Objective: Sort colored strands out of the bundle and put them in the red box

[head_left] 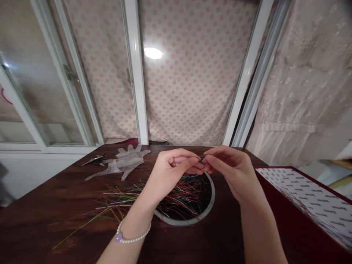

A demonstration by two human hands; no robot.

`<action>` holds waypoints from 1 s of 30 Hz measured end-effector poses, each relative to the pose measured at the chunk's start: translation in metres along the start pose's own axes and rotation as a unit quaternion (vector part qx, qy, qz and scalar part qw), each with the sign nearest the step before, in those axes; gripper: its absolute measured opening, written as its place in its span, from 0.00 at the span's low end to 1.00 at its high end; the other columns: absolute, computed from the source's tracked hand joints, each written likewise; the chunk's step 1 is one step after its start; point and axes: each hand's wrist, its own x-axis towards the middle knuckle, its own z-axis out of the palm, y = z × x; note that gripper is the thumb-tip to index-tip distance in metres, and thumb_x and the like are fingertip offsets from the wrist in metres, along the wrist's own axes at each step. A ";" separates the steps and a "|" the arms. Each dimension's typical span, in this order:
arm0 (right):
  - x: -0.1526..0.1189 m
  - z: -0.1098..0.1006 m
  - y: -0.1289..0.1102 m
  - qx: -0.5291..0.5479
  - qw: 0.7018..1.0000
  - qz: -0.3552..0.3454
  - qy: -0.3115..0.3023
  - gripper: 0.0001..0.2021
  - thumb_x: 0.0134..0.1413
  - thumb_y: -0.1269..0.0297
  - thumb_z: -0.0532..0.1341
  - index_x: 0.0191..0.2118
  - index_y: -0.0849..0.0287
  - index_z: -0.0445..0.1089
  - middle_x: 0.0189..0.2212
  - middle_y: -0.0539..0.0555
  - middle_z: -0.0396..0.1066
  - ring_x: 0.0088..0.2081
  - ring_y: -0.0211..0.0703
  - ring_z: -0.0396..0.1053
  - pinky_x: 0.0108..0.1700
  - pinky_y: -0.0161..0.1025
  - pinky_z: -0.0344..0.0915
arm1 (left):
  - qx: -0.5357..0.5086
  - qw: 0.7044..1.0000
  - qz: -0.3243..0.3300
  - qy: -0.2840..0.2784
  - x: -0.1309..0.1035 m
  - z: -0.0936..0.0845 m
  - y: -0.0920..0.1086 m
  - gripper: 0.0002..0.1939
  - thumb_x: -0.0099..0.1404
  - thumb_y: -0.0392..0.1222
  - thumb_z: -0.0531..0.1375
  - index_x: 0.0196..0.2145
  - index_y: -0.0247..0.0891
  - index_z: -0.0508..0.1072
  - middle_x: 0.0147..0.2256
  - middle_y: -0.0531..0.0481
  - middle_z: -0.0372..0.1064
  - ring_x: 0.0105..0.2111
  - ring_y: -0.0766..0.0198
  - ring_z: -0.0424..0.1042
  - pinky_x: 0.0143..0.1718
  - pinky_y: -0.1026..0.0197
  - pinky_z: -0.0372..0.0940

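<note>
Both hands are raised close together above a round black dish with a pale rim. My left hand, with a pearl bracelet at its wrist, is closed in a pinch of thumb and fingertips. Facing it, my right hand pinches the same way, its fingertips almost meeting the left ones. Whatever lies between the fingertips is too small to make out. Beneath the hands, a bundle of thin multicoloured wire-like strands fills the dish and spills over its left side onto the table.
A crumpled clear plastic glove lies at the back left of the dark wooden table. Beside it are keys. At the right stands an open dark-red box with a white printed lining and thin strands inside. Windows and curtains stand behind.
</note>
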 end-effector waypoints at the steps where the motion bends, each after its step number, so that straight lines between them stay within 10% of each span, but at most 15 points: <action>1: 0.000 0.002 0.000 -0.018 1.000 -0.010 0.012 0.04 0.48 0.66 0.65 0.31 0.60 0.74 0.24 0.50 0.74 0.24 0.33 0.71 0.27 0.29 0.71 | -0.008 1.000 -0.002 0.009 0.000 0.000 -0.001 0.03 0.59 0.36 0.62 0.30 0.34 0.76 0.26 0.48 0.78 0.27 0.63 0.78 0.33 0.64 0.74; 10: -0.001 0.009 0.006 -0.316 0.903 -0.284 0.067 0.08 0.53 0.74 0.61 0.35 0.54 0.75 0.30 0.50 0.73 0.32 0.37 0.71 0.35 0.37 0.71 | 0.024 0.997 0.001 0.073 0.004 -0.001 -0.006 0.05 0.57 0.37 0.63 0.30 0.32 0.75 0.25 0.48 0.77 0.28 0.61 0.78 0.36 0.60 0.74; 16: 0.004 0.006 0.014 -0.340 0.878 -0.332 0.054 0.10 0.53 0.76 0.60 0.37 0.54 0.74 0.37 0.52 0.73 0.38 0.39 0.72 0.41 0.39 0.70 | 0.151 0.984 0.049 0.075 0.003 -0.003 -0.011 0.05 0.60 0.35 0.59 0.29 0.34 0.74 0.28 0.48 0.76 0.31 0.61 0.77 0.35 0.63 0.72; 23: 0.004 0.007 0.014 -0.196 0.972 -0.116 0.051 0.03 0.51 0.67 0.63 0.31 0.57 0.75 0.26 0.51 0.74 0.27 0.39 0.72 0.30 0.36 0.71 | 0.317 0.933 0.157 0.068 0.002 -0.009 -0.008 0.10 0.63 0.33 0.55 0.30 0.38 0.76 0.29 0.50 0.76 0.30 0.64 0.75 0.34 0.63 0.68; 30: 0.005 0.009 0.013 0.124 0.986 0.094 -0.056 0.06 0.50 0.62 0.65 0.29 0.59 0.73 0.22 0.50 0.71 0.22 0.31 0.68 0.23 0.26 0.66 | 0.131 0.984 0.105 0.056 -0.002 -0.006 0.000 0.07 0.61 0.33 0.58 0.28 0.36 0.76 0.26 0.51 0.76 0.29 0.65 0.76 0.34 0.65 0.72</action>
